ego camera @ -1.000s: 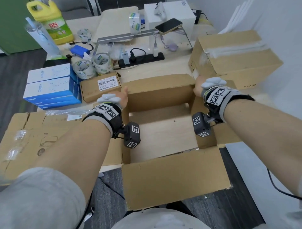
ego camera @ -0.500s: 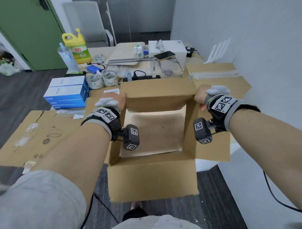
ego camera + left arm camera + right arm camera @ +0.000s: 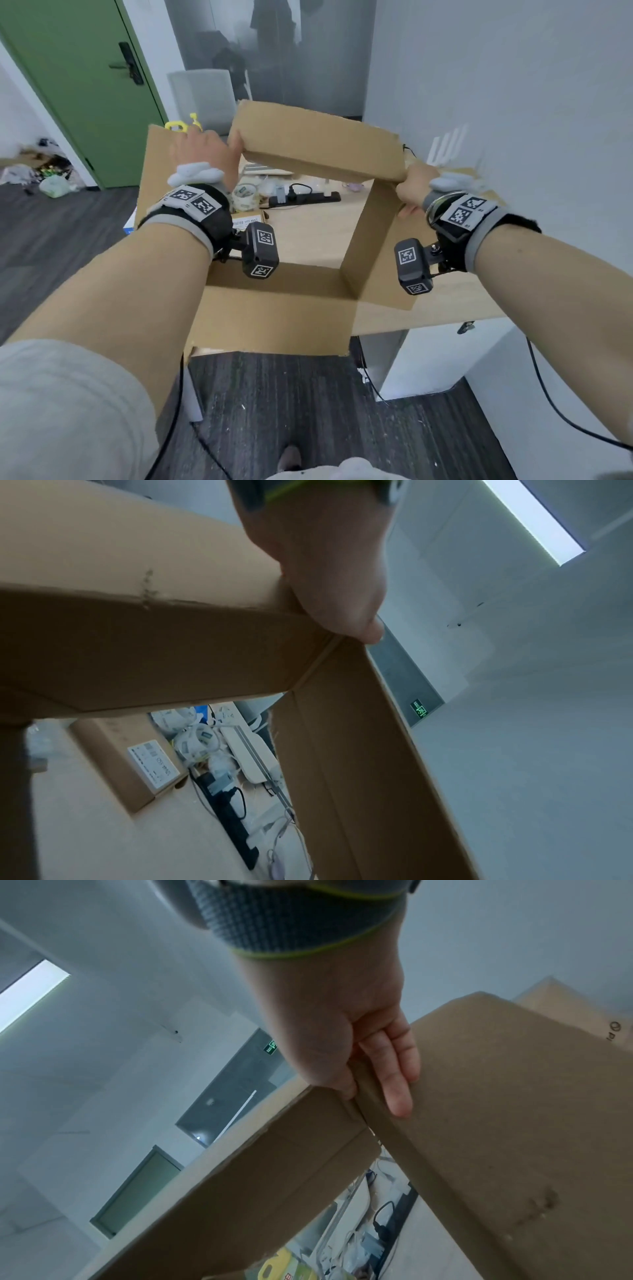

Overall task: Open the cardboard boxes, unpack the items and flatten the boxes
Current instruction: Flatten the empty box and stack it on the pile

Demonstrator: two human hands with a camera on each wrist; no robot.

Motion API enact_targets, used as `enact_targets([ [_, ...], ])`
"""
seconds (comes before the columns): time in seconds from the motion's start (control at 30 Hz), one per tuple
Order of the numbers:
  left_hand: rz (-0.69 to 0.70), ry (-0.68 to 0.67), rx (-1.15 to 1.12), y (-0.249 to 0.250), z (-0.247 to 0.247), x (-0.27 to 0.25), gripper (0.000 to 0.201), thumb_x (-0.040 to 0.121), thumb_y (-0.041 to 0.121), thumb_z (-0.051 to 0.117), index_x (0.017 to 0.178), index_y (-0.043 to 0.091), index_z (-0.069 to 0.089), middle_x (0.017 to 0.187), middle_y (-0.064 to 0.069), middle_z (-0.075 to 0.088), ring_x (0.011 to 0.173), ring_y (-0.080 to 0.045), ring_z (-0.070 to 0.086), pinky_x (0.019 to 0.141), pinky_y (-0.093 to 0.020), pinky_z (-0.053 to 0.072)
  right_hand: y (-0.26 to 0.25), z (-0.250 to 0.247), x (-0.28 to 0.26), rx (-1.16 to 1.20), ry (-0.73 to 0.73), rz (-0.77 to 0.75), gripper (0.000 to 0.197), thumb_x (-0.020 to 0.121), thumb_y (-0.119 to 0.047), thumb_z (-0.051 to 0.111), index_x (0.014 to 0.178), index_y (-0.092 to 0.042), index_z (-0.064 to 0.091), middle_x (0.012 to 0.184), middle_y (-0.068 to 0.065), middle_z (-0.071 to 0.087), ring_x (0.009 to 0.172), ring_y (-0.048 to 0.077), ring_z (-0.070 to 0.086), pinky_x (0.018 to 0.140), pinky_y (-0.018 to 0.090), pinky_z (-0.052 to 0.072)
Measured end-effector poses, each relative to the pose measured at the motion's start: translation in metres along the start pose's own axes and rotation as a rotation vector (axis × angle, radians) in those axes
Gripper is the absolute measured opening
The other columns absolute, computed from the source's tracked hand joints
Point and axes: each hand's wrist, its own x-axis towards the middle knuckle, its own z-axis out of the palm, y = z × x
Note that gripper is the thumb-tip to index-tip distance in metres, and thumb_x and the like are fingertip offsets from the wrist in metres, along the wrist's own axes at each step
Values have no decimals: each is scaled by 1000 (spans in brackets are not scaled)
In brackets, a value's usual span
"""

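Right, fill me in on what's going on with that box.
A person holds an emptied cardboard box up over the table, open at both ends so the table shows through. The left hand grips one upper corner, the right hand the opposite one. It is not yet flattened; another box sits behind.

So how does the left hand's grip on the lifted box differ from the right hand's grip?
The left hand grips the cardboard box at its upper left corner, higher up; the right hand grips the right corner, lower. The left hand's thumb is inside the box; the right hand's straight fingers lie on the outer wall. Both hold the box above the table.
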Motion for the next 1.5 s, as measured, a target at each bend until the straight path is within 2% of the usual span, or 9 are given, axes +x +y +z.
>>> enact_targets([
  [0.2,24,-6,7,-3,14,-13,70,100,54,21,109,-4,59,114,-24,51,105,-36,47,88,-45,37,7,24,-6,81,-95,98,35,92,-10,55,124,4,47,116,24,61,74,31,65,44,32,52],
  [0.33,55,-94,29,3,41,-28,71,99,57,24,112,-5,57,121,-24,49,110,-36,45,89,-45,36,9,35,-3,-168,106,-49,102,72,-40,76,147,-10,13,144,17,25,128,36,33,101,44,37],
  [0.53,64,-243,32,10,81,-42,68,97,56,31,120,-3,54,124,-20,48,113,-34,46,92,-43,37,-19,58,3,-383,92,-462,118,68,-55,76,152,-15,5,158,10,15,145,29,15,116,48,16],
  [0.63,100,-278,60,12,92,-52,68,97,57,33,125,-2,50,130,-21,45,116,-35,45,94,-43,38,-26,78,5,-444,-15,-472,117,72,-55,74,153,-12,0,158,13,14,146,29,13,117,47,9],
  [0.83,155,-369,121,10,114,-58,66,93,60,40,116,0,57,122,-16,48,111,-33,47,88,-40,39,-16,109,11,-357,-277,-345,93,69,-50,79,135,-7,32,126,14,53,112,33,55,92,43,47],
  [1.0,207,-426,143,7,135,-69,69,92,63,38,108,0,61,117,-15,50,107,-32,48,85,-40,42,6,128,2,-258,-314,-346,71,65,-46,83,116,-11,48,110,6,59,100,26,58,82,35,47],
  [1.17,321,-358,281,11,142,-84,58,99,45,21,97,9,66,101,-10,57,92,-26,41,84,-41,33,10,125,-3,-214,-289,-430,77,71,-30,82,136,-7,47,134,8,55,121,25,53,94,29,42],
  [1.37,337,-443,392,8,115,-90,4,75,15,53,78,14,51,92,-6,52,104,-26,37,88,-39,27,18,125,-20,-312,-317,-496,19,82,-15,72,100,-12,65,102,6,64,101,27,57,70,22,39],
  [1.5,297,-565,471,-6,122,-87,12,86,25,54,86,16,62,91,-6,56,98,-27,45,85,-38,33,29,141,-31,-420,-376,-564,32,89,-10,63,120,-4,60,118,10,59,113,29,54,83,27,39],
])
